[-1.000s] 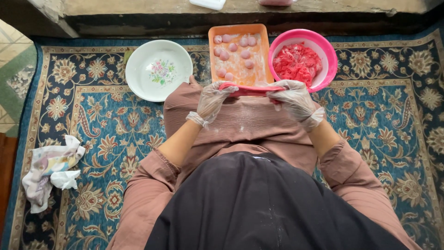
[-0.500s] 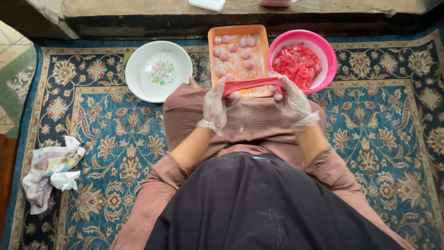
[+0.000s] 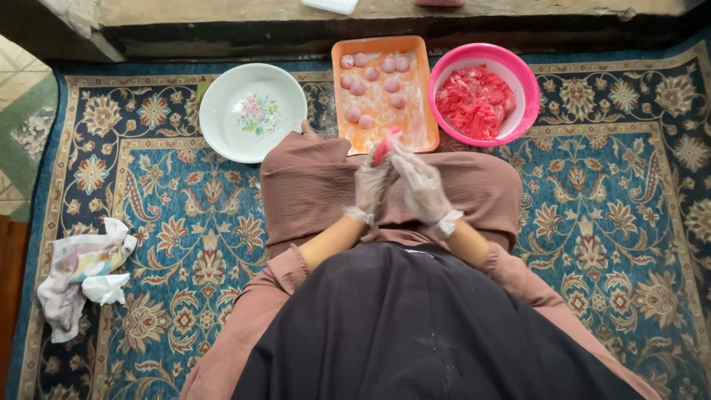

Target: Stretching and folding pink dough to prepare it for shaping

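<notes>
Person seated on a patterned blue rug (image 3: 185, 244), seen from above, both hands gloved in thin clear plastic. Left hand (image 3: 370, 181) and right hand (image 3: 421, 185) meet at centre frame, just below the orange tray (image 3: 422, 89), fingers closed round a small pink-red lump (image 3: 385, 142); only its top shows between the fingertips. Lump sits above the lap, at the tray's lower edge.

Tray at upper centre holds about nine pale pink balls (image 3: 358, 87) on a floury base, mostly in the upper left part. Pink bowl (image 3: 518, 74) just right of the tray, touching or nearly so, with red minced stuff (image 3: 475, 100) inside. White floral plate (image 3: 222, 104) left of the tray, nothing on it. Crumpled cloth (image 3: 78, 274) at lower left, well apart.

Step, as I judge it: shaping or pinching shut one piece, both hands pressing it. Next move likely calls for rounding it off, then a free spot on the tray's lower half; grip must stay light so the piece doesn't squash.
</notes>
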